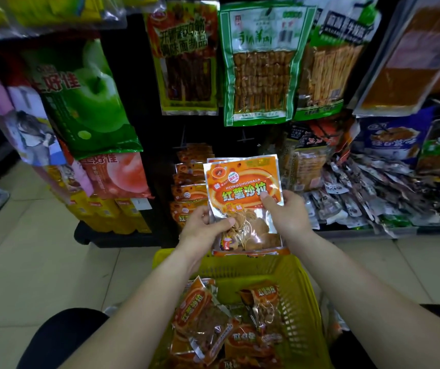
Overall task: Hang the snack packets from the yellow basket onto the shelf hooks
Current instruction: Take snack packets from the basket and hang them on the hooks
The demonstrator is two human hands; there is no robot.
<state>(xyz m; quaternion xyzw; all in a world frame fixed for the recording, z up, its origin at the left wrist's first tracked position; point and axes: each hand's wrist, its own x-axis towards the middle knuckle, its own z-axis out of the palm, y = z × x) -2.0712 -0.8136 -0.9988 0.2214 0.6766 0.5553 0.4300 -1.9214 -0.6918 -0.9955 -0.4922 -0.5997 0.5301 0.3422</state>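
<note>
**Two hands holding orange snack packets upright before the shelf hooks**

The left hand (pixel 200 230) is gripping the lower left edge of the held orange packets (pixel 243 198), its thumb lying across the clear window at the bottom and its fingers curled behind. The right hand (pixel 284 211) is closing on the right edge, thumb pressing the printed front just under the red lettering. At least two packets are showing in the grasp, one silver top edge peeking out behind the other; the exact count cannot be told. The packets are standing upright, printed face toward the camera, above the far rim of the yellow basket (pixel 306 288), which is sitting on the tiled floor (pixel 40 262) between the person's dark-clad knees. More orange packets (pixel 205 323) are lying loosely in the basket, overlapping one another.

Directly behind the held packets, a column of matching orange packets (pixel 191 182) is hanging on the dark shelf panel, partly hidden by the left hand and the held packets. Above it, a red-and-yellow strip packet (pixel 187 59) and a green-bordered skewer packet (pixel 261 67) are hanging side by side. To the left, a large green apple-printed bag (pixel 85 97) is hanging. To the right, a heap of small dark sachets (pixel 373 193) is lying on a low shelf.
</note>
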